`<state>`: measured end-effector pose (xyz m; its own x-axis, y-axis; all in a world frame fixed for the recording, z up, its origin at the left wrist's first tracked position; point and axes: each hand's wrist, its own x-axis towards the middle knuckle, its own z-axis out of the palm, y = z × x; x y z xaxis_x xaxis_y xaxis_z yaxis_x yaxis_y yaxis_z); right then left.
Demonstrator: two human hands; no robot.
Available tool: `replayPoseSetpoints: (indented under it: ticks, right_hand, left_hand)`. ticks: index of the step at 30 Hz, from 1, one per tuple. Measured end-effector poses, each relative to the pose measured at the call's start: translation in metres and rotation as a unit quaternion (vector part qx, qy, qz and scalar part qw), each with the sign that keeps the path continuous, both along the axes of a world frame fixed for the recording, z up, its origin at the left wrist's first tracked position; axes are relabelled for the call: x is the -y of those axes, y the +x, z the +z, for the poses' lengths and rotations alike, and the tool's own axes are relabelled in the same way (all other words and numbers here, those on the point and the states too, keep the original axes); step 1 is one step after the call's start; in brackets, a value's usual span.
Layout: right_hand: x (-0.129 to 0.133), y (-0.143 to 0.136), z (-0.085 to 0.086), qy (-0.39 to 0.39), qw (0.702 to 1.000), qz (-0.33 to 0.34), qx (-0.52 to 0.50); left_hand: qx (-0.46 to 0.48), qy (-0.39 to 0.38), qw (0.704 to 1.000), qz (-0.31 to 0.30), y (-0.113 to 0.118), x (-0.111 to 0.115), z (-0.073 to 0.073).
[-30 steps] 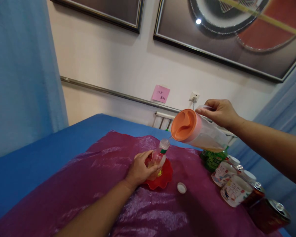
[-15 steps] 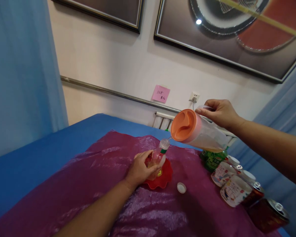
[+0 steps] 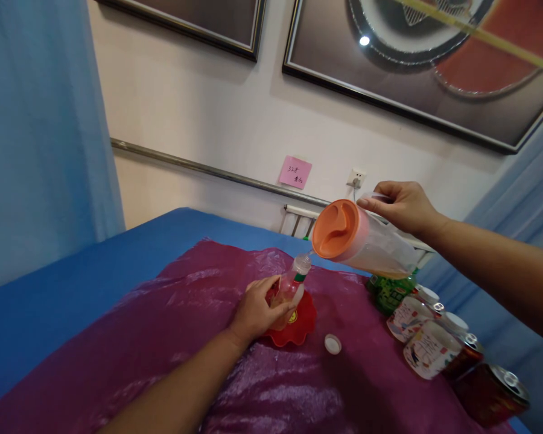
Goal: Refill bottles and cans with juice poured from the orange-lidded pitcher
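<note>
My right hand grips the handle of a clear pitcher with an orange lid. The pitcher is tipped to the left, and some yellowish liquid lies along its lower side. Its spout is at the open mouth of a clear bottle, with a thin stream between them. Around the bottle's body my left hand is wrapped. The bottle leans a little and holds some liquid at the bottom. Beneath it is a red scalloped dish. A small white cap lies on the purple sheet.
To the right stand a green package, two labelled jars with white lids and dark red cans. Blue curtains hang at both sides. Behind are a metal rail, a pink note and framed pictures.
The pitcher has tilted very slightly further, its lid shifting a touch to the left. My left hand and the bottle are almost unmoved.
</note>
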<state>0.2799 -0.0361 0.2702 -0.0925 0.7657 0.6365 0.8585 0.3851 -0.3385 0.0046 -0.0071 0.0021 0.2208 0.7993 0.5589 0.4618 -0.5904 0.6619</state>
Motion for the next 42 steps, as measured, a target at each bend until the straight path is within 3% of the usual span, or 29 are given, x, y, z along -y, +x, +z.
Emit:
replayPoseSetpoints:
  ticks: [42]
  right_hand:
    - [0.0019,0.0049,0.0041,0.000,1.000,-0.016,0.027]
  left_hand:
    - [0.011,-0.019,1.000,-0.003,-0.0010,0.0031,0.0021]
